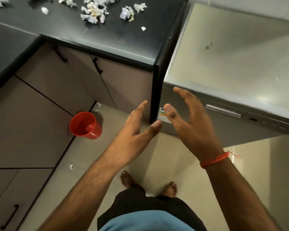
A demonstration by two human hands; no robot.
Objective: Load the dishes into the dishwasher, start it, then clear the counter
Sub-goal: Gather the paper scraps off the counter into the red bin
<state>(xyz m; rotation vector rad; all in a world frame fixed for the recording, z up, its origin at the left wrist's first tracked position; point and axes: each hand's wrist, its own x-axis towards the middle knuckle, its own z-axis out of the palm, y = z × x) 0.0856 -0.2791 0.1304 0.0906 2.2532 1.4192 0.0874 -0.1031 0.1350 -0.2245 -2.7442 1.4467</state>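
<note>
dishwasher [223, 114] cut off right; counter [107, 30] scraps [93, 12] blurred, cropped at top.

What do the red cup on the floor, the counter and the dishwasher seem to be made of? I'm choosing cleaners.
Red cup: probably plastic, with uniform glossy colour and a moulded look. Counter: dark, polished, perhaps stone or laminate; it shows soft reflections. Dishwasher: likely painted or brushed metal, silver-grey with a satin sheen, and a shinier metallic handle.

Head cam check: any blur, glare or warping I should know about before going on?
Head view: both hands, left hand and right hand, are soft with motion blur; glare patches sit on the dishwasher top; the wide lens bends the counter edges; the paper scraps at top are slightly smeared.
</note>
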